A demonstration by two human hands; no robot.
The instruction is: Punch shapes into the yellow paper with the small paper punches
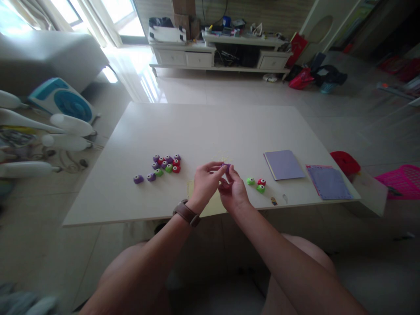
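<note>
— Grip check: what do the hands hold?
— Left hand [205, 183] and right hand [232, 190] pinch one small purple punch [226, 166] together, above the yellow paper [212, 202] on the tabletop [203, 127].

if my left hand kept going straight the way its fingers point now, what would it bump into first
The left hand points right and slightly away, fingertips already at the small purple punch that it pinches together with the right hand. That punch comes first; past it the white table looks bare up to the purple paper pad, though depth is unclear.

Sunlit windows [98, 13], glossy tiled floor [229, 89], low white cabinet [216, 54] behind.
</note>
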